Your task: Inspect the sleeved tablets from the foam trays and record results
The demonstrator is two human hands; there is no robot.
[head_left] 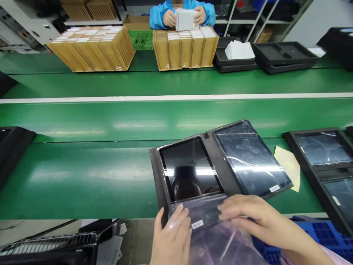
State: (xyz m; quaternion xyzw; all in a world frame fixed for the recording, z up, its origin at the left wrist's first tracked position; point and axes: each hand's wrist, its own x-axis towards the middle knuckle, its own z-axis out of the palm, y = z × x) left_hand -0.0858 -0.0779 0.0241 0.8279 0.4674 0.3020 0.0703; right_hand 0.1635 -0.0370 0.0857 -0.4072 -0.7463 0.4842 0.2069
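Observation:
A black foam tray (157,176) lies at an angle on the green bench in front of me. Its left recess holds a glossy dark screen panel (190,162). Clear plastic film (205,211) with a small white label covers that panel's near edge and hangs down towards me. My left hand (175,230) rests on the film's left side, fingers stretched out and thumb apart. At the film's right side, my right hand (256,217) has its fingers together over the thumb, pinching the film. A second panel (250,158), under cloudy labelled film, lies over the tray's right half.
Beyond a white strip (176,98), a co-worker in blue sleeves (157,16) holds white sheets above cardboard dividers (187,51). A yellowish paper (288,165) and another panel tray (306,162) lie right. A blue crate (311,235) stands below the bench edge.

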